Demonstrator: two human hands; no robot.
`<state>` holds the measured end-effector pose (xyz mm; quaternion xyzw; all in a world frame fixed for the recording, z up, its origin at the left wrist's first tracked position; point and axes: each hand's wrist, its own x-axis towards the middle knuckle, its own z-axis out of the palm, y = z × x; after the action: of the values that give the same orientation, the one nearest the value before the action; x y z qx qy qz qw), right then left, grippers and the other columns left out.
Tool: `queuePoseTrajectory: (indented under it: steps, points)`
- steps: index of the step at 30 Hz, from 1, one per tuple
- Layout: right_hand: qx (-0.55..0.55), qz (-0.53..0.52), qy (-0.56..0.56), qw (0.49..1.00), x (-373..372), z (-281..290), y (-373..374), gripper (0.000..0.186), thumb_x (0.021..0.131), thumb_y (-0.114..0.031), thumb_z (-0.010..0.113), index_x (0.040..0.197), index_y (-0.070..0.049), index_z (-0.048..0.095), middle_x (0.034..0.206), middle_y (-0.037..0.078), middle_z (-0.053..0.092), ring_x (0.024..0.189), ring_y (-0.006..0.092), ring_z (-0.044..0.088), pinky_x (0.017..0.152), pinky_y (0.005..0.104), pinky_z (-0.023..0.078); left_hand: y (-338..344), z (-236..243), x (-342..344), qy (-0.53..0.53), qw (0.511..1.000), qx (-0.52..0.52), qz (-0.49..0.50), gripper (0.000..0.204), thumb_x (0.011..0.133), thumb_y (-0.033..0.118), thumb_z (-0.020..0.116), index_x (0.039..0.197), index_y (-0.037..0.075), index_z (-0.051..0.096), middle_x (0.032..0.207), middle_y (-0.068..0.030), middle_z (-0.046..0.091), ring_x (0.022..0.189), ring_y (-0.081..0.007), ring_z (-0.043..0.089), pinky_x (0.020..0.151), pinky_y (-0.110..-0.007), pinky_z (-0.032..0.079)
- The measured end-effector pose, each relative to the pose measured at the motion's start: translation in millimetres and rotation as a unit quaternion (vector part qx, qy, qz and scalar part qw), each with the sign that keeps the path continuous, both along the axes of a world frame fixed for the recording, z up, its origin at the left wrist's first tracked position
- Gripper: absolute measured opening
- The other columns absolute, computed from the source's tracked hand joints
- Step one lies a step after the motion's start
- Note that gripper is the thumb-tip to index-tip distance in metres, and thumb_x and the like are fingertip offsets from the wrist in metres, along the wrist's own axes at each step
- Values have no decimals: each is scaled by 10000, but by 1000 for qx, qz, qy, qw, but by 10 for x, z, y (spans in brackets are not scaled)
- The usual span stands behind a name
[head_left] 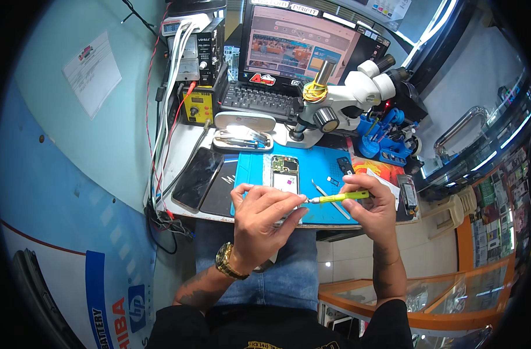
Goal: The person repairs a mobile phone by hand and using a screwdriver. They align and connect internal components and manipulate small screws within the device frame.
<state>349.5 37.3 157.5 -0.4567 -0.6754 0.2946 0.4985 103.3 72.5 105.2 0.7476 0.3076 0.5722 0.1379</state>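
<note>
My left hand (259, 218) pinches at the metal tip of a yellow-handled screwdriver (341, 196); any small part between those fingertips is too small to make out. My right hand (370, 212) grips its handle. Behind my left hand, an opened phone (285, 168) with a bare circuit board lies on a blue mat (320, 160), its lower part hidden by my fingers. Silver tweezers (338, 206) lie under the screwdriver, and a small black part (345, 165) rests toward the mat's upper right.
Two dark devices (192, 180) lie left of the mat. Behind are an open tool case (242, 136), a keyboard (256, 102), a monitor, a microscope (361, 90) and a yellow-fronted unit (198, 107) with cables. A blue tool holder (384, 142) stands right; a plastic chair is beyond.
</note>
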Motion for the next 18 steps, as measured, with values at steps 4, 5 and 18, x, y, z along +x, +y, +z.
queuePoseTrajectory:
  steps: [4, 5, 18]
  points:
    - [-19, -9, 5, 1000, -3, -10, -19, 444, 872, 41, 757, 1311, -14, 715, 1015, 86, 751, 986, 162, 702, 938, 325, 537, 7, -9, 50, 19, 999, 31, 19, 270, 770, 113, 931, 1018, 151, 833, 950, 38, 791, 880, -151, 682, 942, -405, 361]
    - [-15, -9, 4, 1000, -5, -7, -20, 444, 872, 41, 757, 1311, -14, 715, 1015, 86, 751, 986, 162, 702, 938, 325, 537, 12, -9, 55, 30, 998, 43, 25, 269, 768, 116, 931, 1015, 151, 831, 944, 44, 787, 867, -150, 678, 935, -407, 358]
    - [-42, 0, -40, 998, -73, -159, -18, 455, 933, -75, 800, 1377, -47, 706, 1010, 107, 775, 954, 166, 737, 864, 313, 570, 111, -234, -76, 12, 988, -126, -93, 149, 835, 90, 884, 957, 145, 820, 889, 21, 799, 783, -158, 700, 848, -356, 384]
